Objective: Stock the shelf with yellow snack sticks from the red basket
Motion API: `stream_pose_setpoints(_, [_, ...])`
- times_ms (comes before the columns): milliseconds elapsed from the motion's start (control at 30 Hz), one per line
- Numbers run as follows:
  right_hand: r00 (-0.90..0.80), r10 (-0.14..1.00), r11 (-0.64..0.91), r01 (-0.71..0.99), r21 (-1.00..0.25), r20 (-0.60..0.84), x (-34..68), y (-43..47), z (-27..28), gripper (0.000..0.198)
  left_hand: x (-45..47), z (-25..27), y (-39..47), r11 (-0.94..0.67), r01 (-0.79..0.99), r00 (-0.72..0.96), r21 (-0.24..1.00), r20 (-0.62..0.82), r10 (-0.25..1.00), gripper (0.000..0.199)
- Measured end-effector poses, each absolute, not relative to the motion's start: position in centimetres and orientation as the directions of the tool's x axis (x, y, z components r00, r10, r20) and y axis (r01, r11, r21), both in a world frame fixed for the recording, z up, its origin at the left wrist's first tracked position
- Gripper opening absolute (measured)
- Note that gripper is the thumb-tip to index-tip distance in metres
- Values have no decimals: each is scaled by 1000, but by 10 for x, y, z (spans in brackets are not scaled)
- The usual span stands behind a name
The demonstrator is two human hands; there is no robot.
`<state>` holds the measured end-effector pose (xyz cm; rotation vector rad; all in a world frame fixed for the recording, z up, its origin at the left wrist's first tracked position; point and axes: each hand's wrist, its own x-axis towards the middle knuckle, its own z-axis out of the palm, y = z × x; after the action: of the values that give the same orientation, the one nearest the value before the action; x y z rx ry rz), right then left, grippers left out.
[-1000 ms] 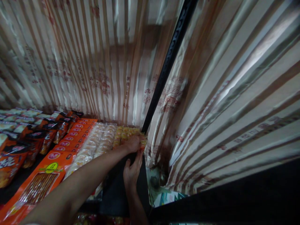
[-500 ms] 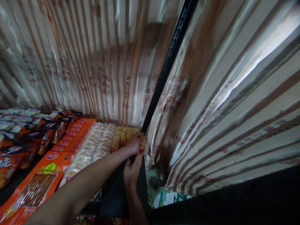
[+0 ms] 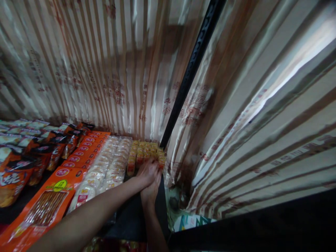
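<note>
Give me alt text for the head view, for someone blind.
The left hand and right hand are close together at small yellow packets beside a black post. Leftward on the dark shelf: white packs, orange packs and orange-black bags; striped curtain behind.

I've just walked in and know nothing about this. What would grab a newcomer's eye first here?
Probably the shiny striped curtain filling most of the view above and to the right. Next, the bright orange packs lined up at lower left. Then two bare arms reaching from the bottom toward small yellow packs near a slanting black post.
</note>
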<state>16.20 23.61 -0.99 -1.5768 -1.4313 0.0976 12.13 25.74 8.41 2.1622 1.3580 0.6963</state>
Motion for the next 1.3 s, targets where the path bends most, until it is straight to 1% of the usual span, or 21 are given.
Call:
stream_pose_setpoints(67, [251, 796, 175, 775, -608, 550, 163, 241, -11, 44, 121, 80, 244, -400, 661, 397, 635, 156, 905, 26])
stream_pose_setpoints(133, [230, 796, 168, 804, -570, 559, 163, 244, -12, 41, 121, 80, 237, -397, 679, 384, 617, 162, 909, 27])
stream_pose_setpoints(233, [243, 800, 147, 808, -570, 549, 163, 246, -14, 39, 118, 87, 235, -360, 723, 317, 589, 181, 931, 28])
stream_pose_setpoints(300, [247, 800, 162, 789, -593, 547, 163, 243, -14, 39, 112, 93, 236, -329, 751, 269, 572, 191, 944, 28])
stream_pose_setpoints(367, [280, 782, 184, 749, -636, 557, 162, 239, -10, 42, 103, 97, 236, -319, 799, 225, 510, 239, 945, 28])
stream_pose_setpoints(467, [332, 754, 225, 680, -698, 566, 160, 230, 2, 49, 83, 103, 238, -312, 890, 194, 333, 344, 919, 27])
stream_pose_setpoints(533, [299, 778, 268, 638, -722, 553, 157, 224, 12, 49, 66, 105, 241, -272, 929, 165, 253, 374, 913, 30])
stream_pose_setpoints(633, [192, 838, 334, 558, -760, 510, 151, 218, 19, 46, 44, 106, 245, -213, 955, 121, 208, 384, 915, 36])
stream_pose_setpoints(733, [114, 859, 383, 504, -774, 499, 147, 216, 18, 44, 30, 101, 247, -222, 955, 147, 196, 335, 931, 40])
stream_pose_setpoints(800, [81, 863, 403, 484, -776, 499, 146, 216, 15, 45, 26, 96, 247, -249, 949, 181, 195, 311, 933, 38])
stream_pose_setpoints(900, [15, 880, 415, 461, -784, 475, 145, 216, 13, 47, 24, 91, 246, -276, 939, 206, 207, 305, 930, 37])
stream_pose_setpoints(1067, [-128, 901, 427, 427, -797, 415, 143, 214, 15, 50, 23, 95, 246, -324, 921, 248, 218, 313, 917, 42])
stream_pose_setpoints(1167, [-128, 906, 418, 428, -801, 404, 143, 214, 18, 49, 24, 99, 246, -352, 904, 278, 245, 289, 916, 42])
stream_pose_setpoints(1300, [-47, 895, 414, 456, -788, 443, 146, 214, 21, 46, 28, 99, 246, -375, 853, 301, 363, 245, 922, 45])
